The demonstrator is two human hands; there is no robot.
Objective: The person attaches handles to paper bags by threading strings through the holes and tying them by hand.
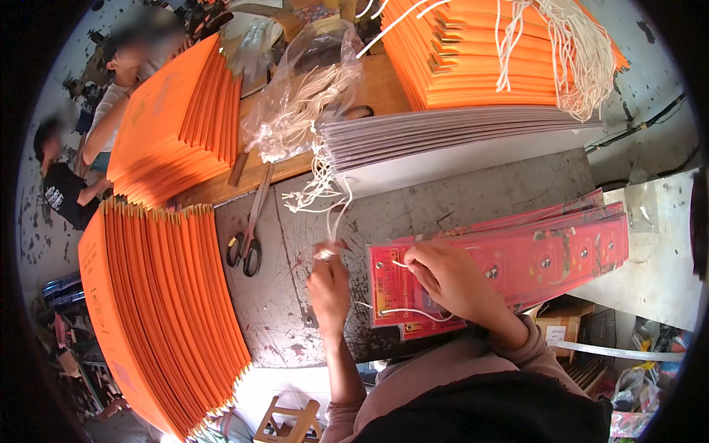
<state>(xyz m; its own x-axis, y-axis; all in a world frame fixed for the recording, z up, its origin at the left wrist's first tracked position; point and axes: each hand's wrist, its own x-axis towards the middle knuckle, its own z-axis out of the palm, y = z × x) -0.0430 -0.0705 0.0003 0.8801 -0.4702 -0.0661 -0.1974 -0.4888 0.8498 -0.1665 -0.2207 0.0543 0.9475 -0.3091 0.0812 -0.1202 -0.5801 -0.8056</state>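
Note:
My left hand (329, 292) is closed around a white cord (340, 210) that hangs down from the grey stack; its fingertips are slightly blurred. My right hand (447, 277) pinches the end of another white cord at the left end of a long red printed sheet (502, 269) with a glossy clear cover. That sheet lies on top of several like it, and metal eyelets show at its left corners. A loop of cord (417, 314) passes through the lower corner. Between my hands is a narrow gap of scratched grey tabletop (292, 295).
Black-handled scissors (251, 244) lie left of my hands. Orange stacks (170, 310) stand at the left, with more orange packs (473, 59) behind. A grey-edged stack (458, 140) and a plastic bag of cords (310, 92) lie beyond. Two people are at far left; a wooden stool (288, 421) is below.

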